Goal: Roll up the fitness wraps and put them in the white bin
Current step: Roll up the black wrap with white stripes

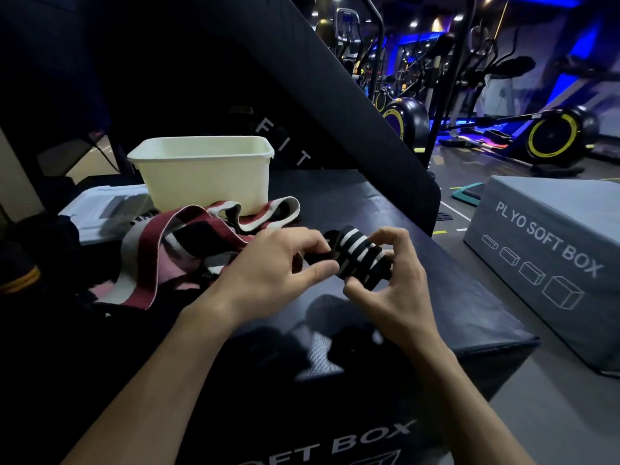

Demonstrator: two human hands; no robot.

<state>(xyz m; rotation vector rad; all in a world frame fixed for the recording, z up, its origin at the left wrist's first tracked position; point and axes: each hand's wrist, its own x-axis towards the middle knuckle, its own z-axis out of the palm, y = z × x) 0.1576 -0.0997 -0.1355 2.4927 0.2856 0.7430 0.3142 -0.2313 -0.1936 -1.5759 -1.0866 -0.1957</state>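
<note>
Both hands work a black wrap (pixel 360 260) with white stripes just above the black soft box (pixel 436 297) that serves as a desk. The left hand (pixel 278 266) pinches the wrap's left end between thumb and fingertips; the right hand (pixel 392 280) curls thumb and fingers round the roll's right side. The wrap looks almost fully wound into a tight cylinder, with a short dark tail near the left fingers that may be the closing tab, though I cannot tell for certain.

The white bin (pixel 204 176) stands well behind the hands, toward the far left of the box top. Only its near wall, its rim and the upper part of its inner walls show; its floor is hidden, so I cannot say whether any rolled wraps are already inside.

Between the bin and the left hand lies a loose heap of wraps (pixel 188 246), maroon with white edging and some pink beneath, with one looped end touching the bin's base. These are plainly unrolled. How many are in the tangle is hard to tell.

By my judgement the task is at an early or middle point: one wrap is nearly rolled and not yet in the bin, and the heap is left to do. A grey soft box (pixel 550 250) sits on the floor to the right.
</note>
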